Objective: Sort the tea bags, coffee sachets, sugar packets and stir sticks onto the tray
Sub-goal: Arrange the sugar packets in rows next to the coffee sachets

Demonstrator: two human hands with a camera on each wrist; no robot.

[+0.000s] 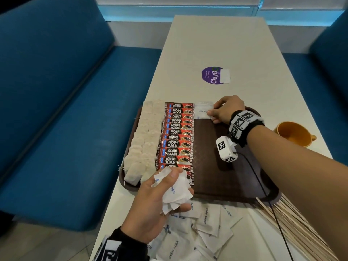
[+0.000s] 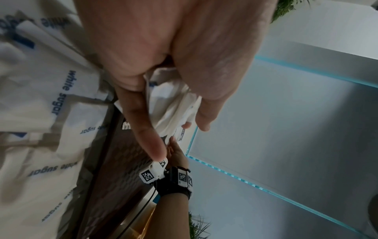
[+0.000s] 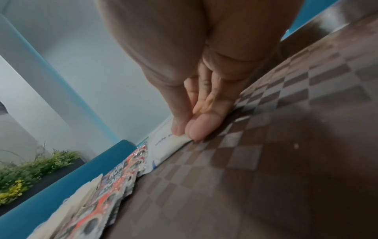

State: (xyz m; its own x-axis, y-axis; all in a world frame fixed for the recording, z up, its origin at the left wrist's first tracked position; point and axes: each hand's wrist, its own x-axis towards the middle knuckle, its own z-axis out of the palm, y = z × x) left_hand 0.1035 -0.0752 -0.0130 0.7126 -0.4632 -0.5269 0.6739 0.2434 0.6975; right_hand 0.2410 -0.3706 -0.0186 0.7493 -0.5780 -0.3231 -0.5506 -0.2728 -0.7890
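A brown tray (image 1: 231, 178) lies on the white table. Pale tea bags (image 1: 143, 142) fill its left side, and beside them runs a column of red coffee sachets (image 1: 176, 138). At the tray's far end lies a white sugar packet (image 1: 203, 111), also seen in the right wrist view (image 3: 163, 148). My right hand (image 1: 216, 114) pinches its right edge between thumb and fingers (image 3: 196, 129). My left hand (image 1: 169, 187) grips a crumpled bunch of sugar packets (image 1: 178, 193) above the tray's near edge; the left wrist view shows that bunch (image 2: 171, 103) too. Wooden stir sticks (image 1: 301, 228) lie fanned out at the near right.
A loose heap of sugar packets (image 1: 203, 228) covers the table in front of the tray. An orange cup (image 1: 293, 133) stands right of the tray. A purple sticker (image 1: 212, 75) marks the table farther off. Blue benches (image 1: 66, 110) flank the table.
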